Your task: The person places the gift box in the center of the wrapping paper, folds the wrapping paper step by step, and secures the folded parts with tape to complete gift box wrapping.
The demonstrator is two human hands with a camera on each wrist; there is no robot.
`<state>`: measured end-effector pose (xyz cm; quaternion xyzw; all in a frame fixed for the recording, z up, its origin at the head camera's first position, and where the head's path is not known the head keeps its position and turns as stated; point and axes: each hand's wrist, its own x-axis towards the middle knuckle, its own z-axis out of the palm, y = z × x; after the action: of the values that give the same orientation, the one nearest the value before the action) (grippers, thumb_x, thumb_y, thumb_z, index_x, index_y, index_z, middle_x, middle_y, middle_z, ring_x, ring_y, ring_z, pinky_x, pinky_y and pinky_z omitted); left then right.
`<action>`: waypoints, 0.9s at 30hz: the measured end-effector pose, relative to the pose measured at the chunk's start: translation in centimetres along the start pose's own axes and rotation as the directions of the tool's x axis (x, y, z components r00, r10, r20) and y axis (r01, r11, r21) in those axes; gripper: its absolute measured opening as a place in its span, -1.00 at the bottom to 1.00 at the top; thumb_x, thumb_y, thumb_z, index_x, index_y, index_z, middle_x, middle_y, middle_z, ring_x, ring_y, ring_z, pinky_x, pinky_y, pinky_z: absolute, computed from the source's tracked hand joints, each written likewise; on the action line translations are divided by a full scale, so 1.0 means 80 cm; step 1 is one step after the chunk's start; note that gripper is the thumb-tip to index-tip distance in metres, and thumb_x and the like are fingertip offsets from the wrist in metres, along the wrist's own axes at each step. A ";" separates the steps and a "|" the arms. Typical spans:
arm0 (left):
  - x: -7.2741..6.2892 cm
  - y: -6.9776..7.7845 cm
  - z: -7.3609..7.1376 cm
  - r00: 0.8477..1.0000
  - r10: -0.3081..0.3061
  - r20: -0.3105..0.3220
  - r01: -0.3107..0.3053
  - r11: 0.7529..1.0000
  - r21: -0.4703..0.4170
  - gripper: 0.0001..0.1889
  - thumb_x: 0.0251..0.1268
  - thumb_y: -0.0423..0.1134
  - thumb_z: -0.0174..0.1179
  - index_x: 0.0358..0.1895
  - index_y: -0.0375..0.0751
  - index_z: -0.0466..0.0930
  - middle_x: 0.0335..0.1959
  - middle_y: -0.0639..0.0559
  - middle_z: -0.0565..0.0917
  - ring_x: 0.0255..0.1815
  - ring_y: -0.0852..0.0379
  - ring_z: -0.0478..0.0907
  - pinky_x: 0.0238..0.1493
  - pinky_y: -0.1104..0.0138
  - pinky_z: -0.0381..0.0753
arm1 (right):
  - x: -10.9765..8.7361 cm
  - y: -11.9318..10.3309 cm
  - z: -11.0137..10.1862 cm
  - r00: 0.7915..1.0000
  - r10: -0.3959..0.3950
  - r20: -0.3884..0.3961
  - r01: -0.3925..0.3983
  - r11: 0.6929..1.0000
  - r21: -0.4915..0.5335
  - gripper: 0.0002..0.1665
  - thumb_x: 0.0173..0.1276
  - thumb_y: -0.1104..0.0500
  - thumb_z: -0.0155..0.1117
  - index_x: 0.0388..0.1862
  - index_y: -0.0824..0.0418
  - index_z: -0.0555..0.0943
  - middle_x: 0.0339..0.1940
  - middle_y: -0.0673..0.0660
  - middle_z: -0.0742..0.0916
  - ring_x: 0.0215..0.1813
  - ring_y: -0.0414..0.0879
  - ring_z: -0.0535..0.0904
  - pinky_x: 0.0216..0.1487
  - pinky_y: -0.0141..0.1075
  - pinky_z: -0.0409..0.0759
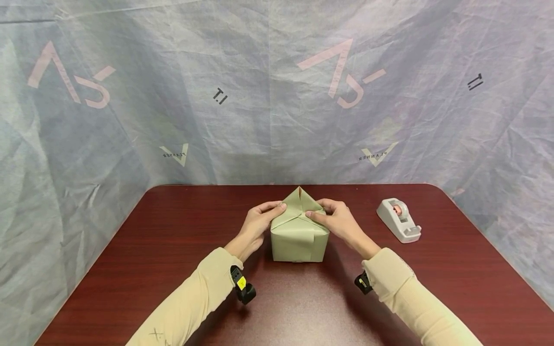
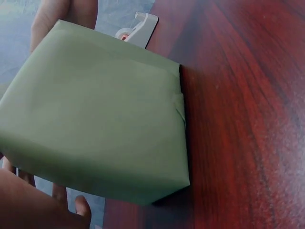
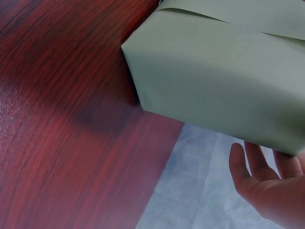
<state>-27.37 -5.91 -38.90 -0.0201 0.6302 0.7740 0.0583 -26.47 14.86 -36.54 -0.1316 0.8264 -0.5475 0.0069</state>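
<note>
A box wrapped in pale green paper [image 1: 298, 245] sits on the table, with folded flaps across its top. At its far side one pointed paper flap [image 1: 299, 196] stands up. My left hand [image 1: 255, 223] grips the paper at the top left edge, thumb on top. On the opposite side my right hand [image 1: 339, 221] pinches the paper at the top right edge, its thumb pressing near the middle fold. The left wrist view has the box's smooth side [image 2: 95, 105] in front; in the right wrist view, curled fingers [image 3: 255, 164] lie along the box's far lower side.
A white tape dispenser [image 1: 399, 220] with a roll of tape stands to the right of the box. The dark red wood-grain table [image 1: 182, 250] ends at a grey printed cloth [image 1: 242, 120] hung behind and at both sides.
</note>
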 end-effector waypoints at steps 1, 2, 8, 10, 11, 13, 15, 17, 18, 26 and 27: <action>-0.001 0.001 0.000 1.000 -0.002 0.015 0.002 1.000 0.003 -0.64 -0.02 -0.15 0.37 -0.08 -0.11 0.63 -0.29 0.17 0.65 -0.42 0.33 0.50 -0.42 0.46 0.45 | 0.000 0.000 0.000 1.000 -0.002 0.004 0.002 1.000 -0.001 -0.71 0.18 0.11 0.31 -0.15 0.22 0.62 -0.38 0.08 0.71 -0.46 -0.24 0.55 -0.39 -0.37 0.53; -0.001 0.001 -0.001 0.999 -0.003 0.037 0.002 1.000 0.007 -0.61 -0.01 -0.16 0.36 -0.04 -0.13 0.60 -0.27 0.16 0.65 -0.43 0.33 0.50 -0.43 0.47 0.46 | 0.000 0.000 -0.001 1.000 -0.003 0.009 0.003 1.000 -0.003 -0.71 0.19 0.11 0.29 -0.14 0.22 0.62 -0.37 0.09 0.71 -0.45 -0.23 0.55 -0.38 -0.37 0.53; -0.002 0.003 0.000 0.993 -0.027 0.119 0.020 0.998 0.055 -0.48 0.05 -0.25 0.29 0.17 -0.09 0.45 -0.02 0.03 0.60 -0.24 0.29 0.55 -0.27 0.44 0.51 | 0.001 0.001 -0.007 0.998 -0.010 0.064 0.008 1.000 0.026 -0.68 0.32 0.20 0.10 0.01 0.32 0.54 -0.30 0.12 0.67 -0.38 -0.25 0.53 -0.34 -0.39 0.51; -0.001 0.002 0.002 0.993 -0.037 0.110 0.031 0.998 0.053 -0.49 0.05 -0.28 0.28 0.16 -0.07 0.46 -0.01 0.03 0.59 -0.21 0.26 0.54 -0.24 0.42 0.50 | 0.001 0.002 -0.009 0.996 0.004 0.090 -0.011 0.997 0.074 -0.66 0.35 0.25 0.04 0.07 0.34 0.50 -0.25 0.14 0.66 -0.35 -0.26 0.54 -0.30 -0.39 0.52; 0.000 0.002 0.003 0.994 -0.040 0.104 0.035 0.998 0.049 -0.50 0.06 -0.30 0.27 0.15 -0.06 0.47 -0.01 0.02 0.59 -0.20 0.25 0.54 -0.23 0.41 0.50 | 0.001 0.002 -0.010 0.995 0.013 0.099 -0.023 0.995 0.098 -0.65 0.35 0.26 0.01 0.09 0.35 0.48 -0.23 0.15 0.66 -0.33 -0.26 0.55 -0.28 -0.38 0.52; 0.001 0.001 0.004 0.995 -0.043 0.094 0.039 0.998 0.042 -0.52 0.06 -0.32 0.26 0.13 -0.06 0.49 -0.05 0.04 0.60 -0.21 0.25 0.55 -0.24 0.41 0.50 | 0.001 0.003 -0.010 0.994 0.036 0.104 -0.049 0.991 0.127 -0.62 0.36 0.27 -0.01 0.13 0.34 0.46 -0.16 0.17 0.65 -0.30 -0.27 0.55 -0.22 -0.36 0.53; 0.002 0.001 0.005 0.995 -0.046 0.086 0.043 0.998 0.035 -0.53 0.07 -0.34 0.26 0.13 -0.08 0.50 -0.09 0.06 0.60 -0.24 0.25 0.55 -0.26 0.42 0.51 | 0.001 0.003 -0.010 0.995 0.054 0.087 -0.065 0.990 0.127 -0.61 0.35 0.26 0.00 0.14 0.32 0.47 -0.10 0.19 0.65 -0.25 -0.29 0.54 -0.16 -0.35 0.51; 0.002 0.002 0.005 0.996 -0.049 0.080 0.047 0.998 0.029 -0.53 0.06 -0.34 0.26 0.12 -0.08 0.50 -0.10 0.08 0.60 -0.25 0.26 0.55 -0.28 0.42 0.51 | 0.001 0.003 -0.009 0.995 0.075 0.063 -0.082 0.989 0.126 -0.60 0.34 0.24 0.02 0.14 0.29 0.49 -0.04 0.19 0.64 -0.21 -0.30 0.53 -0.11 -0.33 0.48; 0.002 0.003 0.005 0.996 -0.048 0.079 0.046 0.998 0.031 -0.53 0.06 -0.34 0.26 0.12 -0.08 0.50 -0.10 0.08 0.59 -0.25 0.26 0.54 -0.28 0.42 0.51 | 0.001 0.002 -0.009 0.995 0.082 0.051 -0.088 0.988 0.126 -0.60 0.33 0.23 0.03 0.13 0.28 0.50 -0.03 0.18 0.64 -0.19 -0.30 0.53 -0.09 -0.33 0.47; 0.001 0.006 0.002 0.994 -0.058 0.094 0.054 0.997 0.052 -0.54 0.08 -0.32 0.27 0.13 -0.08 0.49 -0.07 0.07 0.57 -0.21 0.25 0.51 -0.25 0.42 0.49 | 0.000 0.004 -0.011 0.994 0.082 0.074 -0.097 0.970 0.224 -0.60 0.32 0.27 0.01 0.13 0.33 0.48 -0.20 -0.08 0.68 -0.20 -0.27 0.57 -0.14 -0.35 0.51; 0.001 0.006 0.002 0.993 -0.062 0.097 0.058 0.997 0.051 -0.54 0.08 -0.32 0.26 0.12 -0.08 0.49 -0.08 0.08 0.57 -0.21 0.25 0.52 -0.26 0.41 0.49 | -0.001 0.004 -0.012 0.994 0.072 0.078 -0.088 0.968 0.233 -0.60 0.32 0.28 0.01 0.12 0.34 0.48 -0.21 -0.10 0.68 -0.20 -0.28 0.57 -0.14 -0.35 0.52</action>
<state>-27.52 -5.84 -38.41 0.0005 0.6441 0.7565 0.1128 -26.63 15.85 -36.48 -0.1151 0.7593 -0.6363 0.0732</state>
